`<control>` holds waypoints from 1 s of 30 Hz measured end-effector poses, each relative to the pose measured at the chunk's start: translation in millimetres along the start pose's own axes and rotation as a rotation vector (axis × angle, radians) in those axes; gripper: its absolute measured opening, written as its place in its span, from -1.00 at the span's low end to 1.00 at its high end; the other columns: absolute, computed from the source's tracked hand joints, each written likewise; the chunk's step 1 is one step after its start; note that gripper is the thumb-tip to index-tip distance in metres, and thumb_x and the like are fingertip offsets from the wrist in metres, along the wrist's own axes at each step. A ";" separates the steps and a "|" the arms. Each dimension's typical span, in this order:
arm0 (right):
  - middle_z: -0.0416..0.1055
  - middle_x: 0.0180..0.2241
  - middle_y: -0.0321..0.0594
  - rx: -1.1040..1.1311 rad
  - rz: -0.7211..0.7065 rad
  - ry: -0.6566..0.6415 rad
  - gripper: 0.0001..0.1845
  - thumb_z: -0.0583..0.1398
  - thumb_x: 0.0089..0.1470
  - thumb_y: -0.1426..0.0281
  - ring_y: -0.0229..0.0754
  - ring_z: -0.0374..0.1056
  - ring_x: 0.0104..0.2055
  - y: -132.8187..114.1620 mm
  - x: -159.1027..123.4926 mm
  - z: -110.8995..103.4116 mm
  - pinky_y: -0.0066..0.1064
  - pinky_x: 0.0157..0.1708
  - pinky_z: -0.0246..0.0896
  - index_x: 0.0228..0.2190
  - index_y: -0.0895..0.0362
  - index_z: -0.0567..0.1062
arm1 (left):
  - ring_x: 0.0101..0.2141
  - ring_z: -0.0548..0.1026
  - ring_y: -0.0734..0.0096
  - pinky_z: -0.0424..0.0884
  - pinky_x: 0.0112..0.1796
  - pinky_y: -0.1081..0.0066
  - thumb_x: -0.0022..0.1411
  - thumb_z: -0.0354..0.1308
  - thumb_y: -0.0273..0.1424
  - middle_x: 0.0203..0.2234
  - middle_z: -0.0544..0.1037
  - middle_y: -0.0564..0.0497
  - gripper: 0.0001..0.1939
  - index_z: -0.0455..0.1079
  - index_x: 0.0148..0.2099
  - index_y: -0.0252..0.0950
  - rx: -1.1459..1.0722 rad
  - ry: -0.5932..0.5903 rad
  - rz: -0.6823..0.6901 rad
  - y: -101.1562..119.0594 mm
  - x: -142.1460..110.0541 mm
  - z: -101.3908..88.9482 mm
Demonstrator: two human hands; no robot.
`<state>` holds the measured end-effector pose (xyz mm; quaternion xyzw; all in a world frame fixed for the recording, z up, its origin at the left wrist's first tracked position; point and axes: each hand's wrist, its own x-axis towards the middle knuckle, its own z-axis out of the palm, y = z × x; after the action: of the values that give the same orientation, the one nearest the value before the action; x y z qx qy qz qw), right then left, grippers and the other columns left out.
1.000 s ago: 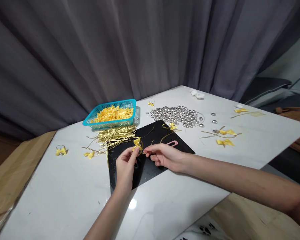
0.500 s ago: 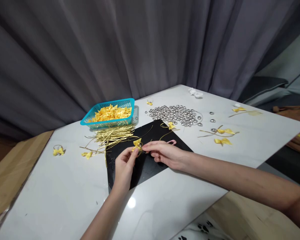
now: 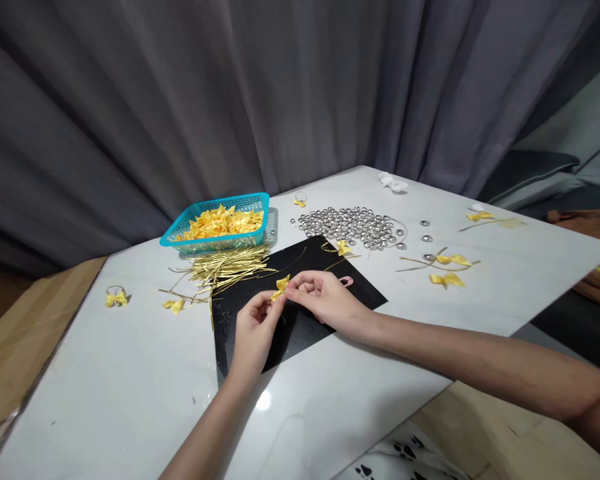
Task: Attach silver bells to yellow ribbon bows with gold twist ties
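Observation:
A small yellow ribbon bow (image 3: pixel 281 285) is held up over the black mat (image 3: pixel 300 340). My left hand (image 3: pixel 258 320) pinches its lower left side between thumb and fingers. From the right, the fingertips of my right hand (image 3: pixel 325 297) close on the bow's edge; the wire there is too small to make out clearly. The pink handle (image 3: pixel 347 281) of some tool shows just behind my right hand, the rest hidden. Another yellow bow with gold wire (image 3: pixel 343 249) lies on the mat's far corner.
A turquoise basket (image 3: pixel 215 245) of yellow bows stands at the back left, with gold wire ties (image 3: pixel 230 267) before it. Silver beads (image 3: pixel 355 225) are heaped behind the mat. Finished-looking bow loops (image 3: pixel 117 298) and loose bows (image 3: pixel 447 280) lie around the white table (image 3: pixel 130 387).
The bow has been turned and raised slightly to the right, and its silver bead no longer shows. My right hand has curled its fingers in closer around it.

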<state>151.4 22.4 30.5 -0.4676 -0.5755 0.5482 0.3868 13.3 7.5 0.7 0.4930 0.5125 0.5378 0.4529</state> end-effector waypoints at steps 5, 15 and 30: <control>0.03 -0.73 -0.50 -0.128 -0.261 0.122 -0.85 0.16 0.01 0.38 -0.44 -0.08 -0.67 12.6 -5.2 4.8 -0.53 -0.64 -0.20 -0.41 0.23 0.45 | -0.54 0.26 0.52 0.17 -0.52 0.52 0.03 0.22 -0.26 -0.59 0.38 0.10 -0.79 0.44 -0.39 -0.33 0.055 -0.025 0.069 -0.6 -3.8 -0.5; 0.00 -0.69 -0.49 -0.229 -0.303 0.109 -0.87 0.11 0.04 0.39 -0.43 -0.06 -0.64 16.2 -4.7 5.9 -0.53 -0.62 -0.15 -0.40 0.21 0.41 | -0.57 0.09 0.55 0.04 -0.55 0.49 0.10 0.15 -0.30 -0.65 0.17 0.16 -0.80 0.38 -0.46 -0.33 0.316 -0.016 0.153 4.0 -9.7 0.1; 0.23 -0.38 -0.25 -0.337 -0.462 0.101 -0.89 0.10 0.09 0.40 -0.40 0.03 -0.56 10.8 -3.8 0.0 -0.51 -0.56 -0.03 -0.44 0.16 0.38 | -0.59 0.09 0.56 0.08 -0.56 0.52 0.03 0.20 -0.26 -0.65 0.19 0.16 -0.78 0.35 -0.48 -0.31 0.040 0.088 0.055 10.3 -8.1 -0.1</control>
<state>153.6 18.3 20.1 -0.4084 -0.7298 0.3181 0.4465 14.3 -1.3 10.5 0.4917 0.5287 0.5609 0.4052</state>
